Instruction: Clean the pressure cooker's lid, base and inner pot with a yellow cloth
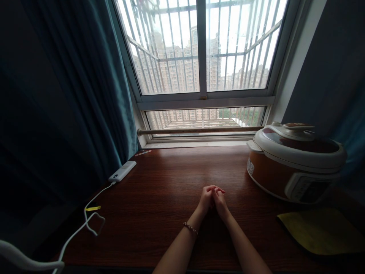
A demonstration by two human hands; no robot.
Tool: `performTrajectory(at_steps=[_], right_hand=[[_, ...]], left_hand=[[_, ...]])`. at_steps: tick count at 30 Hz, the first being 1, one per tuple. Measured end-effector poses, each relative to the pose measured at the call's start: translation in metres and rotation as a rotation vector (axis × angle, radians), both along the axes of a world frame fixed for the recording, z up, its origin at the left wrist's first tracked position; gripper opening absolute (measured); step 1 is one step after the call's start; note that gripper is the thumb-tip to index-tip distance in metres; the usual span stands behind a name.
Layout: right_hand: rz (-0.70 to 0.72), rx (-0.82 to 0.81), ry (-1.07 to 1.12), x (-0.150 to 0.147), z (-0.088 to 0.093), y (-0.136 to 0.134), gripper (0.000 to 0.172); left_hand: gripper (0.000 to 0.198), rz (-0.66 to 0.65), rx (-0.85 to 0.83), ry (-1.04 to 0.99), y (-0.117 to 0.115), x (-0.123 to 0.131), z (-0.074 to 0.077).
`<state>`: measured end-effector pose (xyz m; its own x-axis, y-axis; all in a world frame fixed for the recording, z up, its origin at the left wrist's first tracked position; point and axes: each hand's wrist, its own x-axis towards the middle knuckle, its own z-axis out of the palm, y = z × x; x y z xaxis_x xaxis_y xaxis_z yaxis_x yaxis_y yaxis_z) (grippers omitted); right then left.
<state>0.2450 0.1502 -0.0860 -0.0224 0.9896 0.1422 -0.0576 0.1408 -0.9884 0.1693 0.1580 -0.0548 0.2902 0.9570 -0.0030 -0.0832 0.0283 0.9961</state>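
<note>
We've got our left hand (205,198) and right hand (220,202) clasped over the bench (159,190), lower centre, fingers (211,187) curled together, nothing visibly held. Cooker (270,171), right of frame, sits untouched, lid (302,142) on; yellowish mat (322,230) lower right, likewise.

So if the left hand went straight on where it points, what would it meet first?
Most likely the right hand, since it and the left hand are clasped together; beyond, perhaps the windowsill, though depth is hard to judge.

Wht/orange cooker (296,163), lidded, upright on brn tbl (159,198)
</note>
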Motion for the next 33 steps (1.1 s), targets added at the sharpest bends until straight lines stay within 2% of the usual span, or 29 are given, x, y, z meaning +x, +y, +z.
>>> performTrajectory(at_steps=[12,22,33], right_hand=[[-0.011,-0.003,-0.006,-0.0003,-0.0002,-0.0013,0.065],[-0.003,0.031,-0.036,0.0006,-0.0023,0.0009,0.068],[-0.012,0.078,-0.068,0.0005,0.0046,-0.0032,0.067]], left_hand=[[0.038,0.001,0.009,-0.027,-0.0014,-0.0004,-0.0001],[0.034,0.052,0.034,-0.039,-0.0013,0.0018,-0.0001],[0.027,0.073,0.044,-0.043,-0.0035,0.0028,0.0037]])
